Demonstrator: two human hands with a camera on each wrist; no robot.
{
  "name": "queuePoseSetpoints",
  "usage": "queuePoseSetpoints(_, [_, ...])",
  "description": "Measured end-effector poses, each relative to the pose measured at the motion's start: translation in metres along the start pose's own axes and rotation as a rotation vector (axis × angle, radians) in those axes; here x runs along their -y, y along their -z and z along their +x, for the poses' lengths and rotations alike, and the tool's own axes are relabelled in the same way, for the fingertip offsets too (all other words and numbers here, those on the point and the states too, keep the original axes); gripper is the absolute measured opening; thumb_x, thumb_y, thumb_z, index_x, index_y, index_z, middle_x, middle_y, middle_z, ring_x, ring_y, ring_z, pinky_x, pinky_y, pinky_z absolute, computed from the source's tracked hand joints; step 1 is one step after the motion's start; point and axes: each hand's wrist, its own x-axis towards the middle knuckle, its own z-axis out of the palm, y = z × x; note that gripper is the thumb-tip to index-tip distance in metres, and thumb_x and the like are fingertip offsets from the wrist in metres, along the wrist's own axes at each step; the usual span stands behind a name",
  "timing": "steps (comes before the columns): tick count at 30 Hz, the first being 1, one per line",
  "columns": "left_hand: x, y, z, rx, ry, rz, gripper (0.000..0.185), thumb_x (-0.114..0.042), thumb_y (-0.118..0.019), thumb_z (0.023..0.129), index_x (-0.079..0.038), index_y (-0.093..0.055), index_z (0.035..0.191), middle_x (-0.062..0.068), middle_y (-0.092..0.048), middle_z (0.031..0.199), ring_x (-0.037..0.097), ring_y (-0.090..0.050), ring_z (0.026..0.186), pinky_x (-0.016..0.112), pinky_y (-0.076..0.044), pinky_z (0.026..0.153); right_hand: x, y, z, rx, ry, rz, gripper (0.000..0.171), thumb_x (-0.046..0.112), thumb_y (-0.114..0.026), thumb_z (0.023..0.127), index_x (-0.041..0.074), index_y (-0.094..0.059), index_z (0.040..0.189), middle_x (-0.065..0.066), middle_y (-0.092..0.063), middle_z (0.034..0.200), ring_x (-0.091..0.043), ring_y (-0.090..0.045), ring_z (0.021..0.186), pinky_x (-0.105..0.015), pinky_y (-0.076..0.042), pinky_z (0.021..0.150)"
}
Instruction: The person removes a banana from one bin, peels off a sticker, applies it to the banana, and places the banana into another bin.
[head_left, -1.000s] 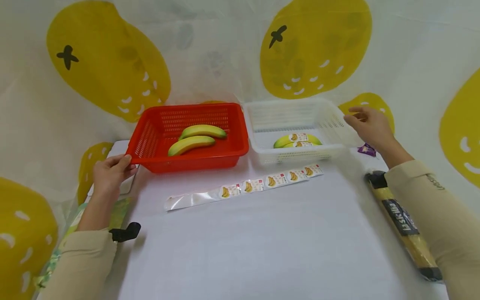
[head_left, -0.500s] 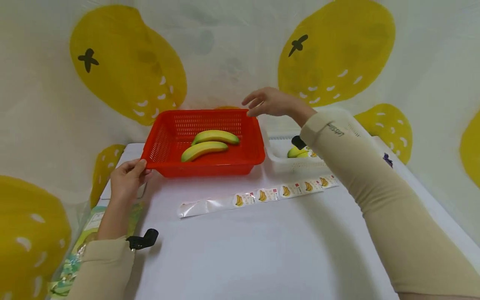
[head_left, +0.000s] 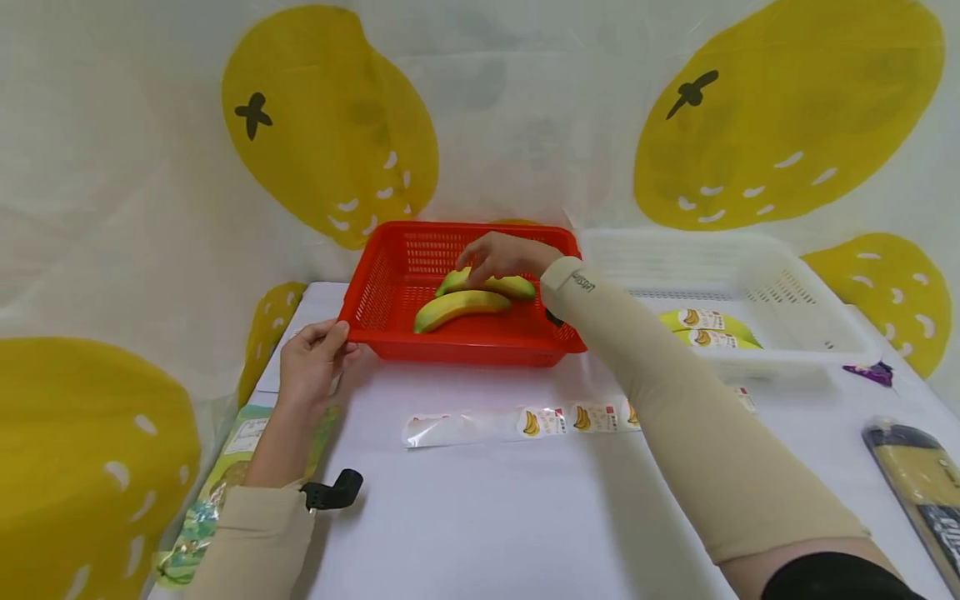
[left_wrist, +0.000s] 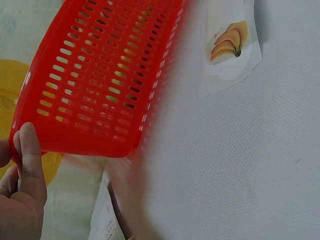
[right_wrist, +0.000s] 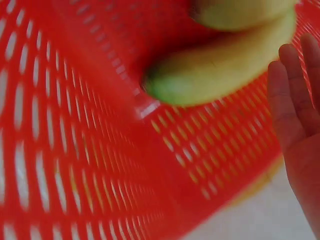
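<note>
The left hand [head_left: 311, 367] sits low at the left, forearm drawn in, thumb and fingers pinched together. The right arm stretches forward across the body, its hand [head_left: 504, 258] palm down with fingers loosely extended.

No wording can be read; the sticker strip [head_left: 570, 419] bears only banana pictures.

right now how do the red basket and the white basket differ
The red basket sits toward the person's left, held at its corner by the left hand; the white basket sits on the right, untouched. The red basket's two bananas show no stickers; the white basket's bananas have stickers. The right hand reaches into the red one only. Both are perforated plastic baskets on the white table.
</note>
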Motion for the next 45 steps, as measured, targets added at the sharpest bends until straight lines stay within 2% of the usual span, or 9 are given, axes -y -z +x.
queuePoseSetpoints(5, [0.002,-0.002,-0.005,0.001,0.002,-0.001,0.038,-0.028,-0.066,0.099,-0.008,-0.06,0.131,-0.004,-0.064,0.093,0.006,-0.068,0.075,0.023,-0.06,0.084,-0.011,-0.017,0.007,0.022,-0.027,0.029,0.042,0.019,-0.073,0.094,0.012,-0.064,0.135,-0.011,-0.065,0.128,-0.026,-0.059,0.112,-0.04,-0.05,0.103])
queuePoseSetpoints(13, [0.0,-0.001,-0.006,0.026,-0.048,-0.078,0.029,-0.025,-0.067,0.099,-0.007,-0.06,0.121,-0.004,-0.065,0.086,0.007,-0.067,0.072,0.02,-0.06,0.076,-0.008,-0.024,0.005,0.035,-0.104,0.018,0.04,0.018,-0.072,0.094,0.022,-0.065,0.134,-0.011,-0.054,0.145,-0.029,-0.049,0.131,-0.045,-0.044,0.114])
queuePoseSetpoints(19, [-0.002,-0.004,-0.007,0.009,-0.052,-0.076,0.028,-0.023,-0.066,0.099,-0.006,-0.06,0.121,-0.004,-0.064,0.086,0.006,-0.067,0.069,0.02,-0.06,0.074,-0.008,-0.023,0.005,0.04,-0.1,0.011,0.041,0.016,-0.071,0.095,0.02,-0.063,0.135,-0.013,-0.054,0.145,-0.03,-0.048,0.13,-0.044,-0.046,0.113])
queuePoseSetpoints(30, [-0.006,-0.004,-0.01,-0.011,-0.04,-0.034,0.037,-0.025,-0.066,0.1,-0.005,-0.058,0.129,-0.002,-0.063,0.091,0.006,-0.067,0.073,0.024,-0.06,0.082,-0.009,-0.021,0.006,0.045,-0.078,-0.016,0.042,0.018,-0.071,0.095,0.017,-0.062,0.136,-0.015,-0.056,0.141,-0.031,-0.051,0.128,-0.044,-0.047,0.111])
queuePoseSetpoints(34, [-0.006,-0.011,-0.005,0.008,-0.039,-0.044,0.039,-0.024,-0.065,0.1,-0.003,-0.057,0.131,-0.002,-0.063,0.091,0.007,-0.067,0.075,0.024,-0.06,0.083,-0.01,-0.012,-0.005,0.022,-0.055,-0.049,0.042,0.019,-0.071,0.096,0.015,-0.062,0.136,-0.016,-0.059,0.141,-0.031,-0.054,0.129,-0.043,-0.049,0.108])
queuePoseSetpoints(38, [-0.008,-0.011,0.0,0.005,-0.019,-0.034,0.037,-0.024,-0.065,0.1,-0.004,-0.057,0.13,-0.001,-0.061,0.095,0.006,-0.066,0.075,0.022,-0.06,0.081,-0.001,-0.001,-0.026,-0.029,-0.021,-0.052,0.041,0.02,-0.069,0.097,0.015,-0.061,0.137,-0.014,-0.06,0.138,-0.03,-0.055,0.127,-0.041,-0.051,0.102])
queuePoseSetpoints(40, [-0.01,-0.01,0.003,0.001,-0.008,-0.021,0.034,-0.025,-0.064,0.1,-0.006,-0.058,0.128,0.0,-0.06,0.098,0.006,-0.066,0.075,0.021,-0.06,0.08,0.007,0.007,-0.043,-0.07,0.0,-0.056,0.041,0.021,-0.069,0.097,0.016,-0.061,0.138,-0.012,-0.059,0.138,-0.028,-0.054,0.127,-0.041,-0.051,0.102])
queuePoseSetpoints(45, [-0.017,-0.009,0.013,0.001,0.007,-0.069,0.027,-0.023,-0.064,0.1,-0.009,-0.059,0.122,0.002,-0.058,0.101,0.008,-0.064,0.073,0.02,-0.059,0.077,0.031,0.036,-0.098,-0.182,0.075,-0.096,0.044,0.023,-0.069,0.097,0.015,-0.06,0.139,-0.011,-0.059,0.139,-0.028,-0.053,0.131,-0.044,-0.05,0.105])
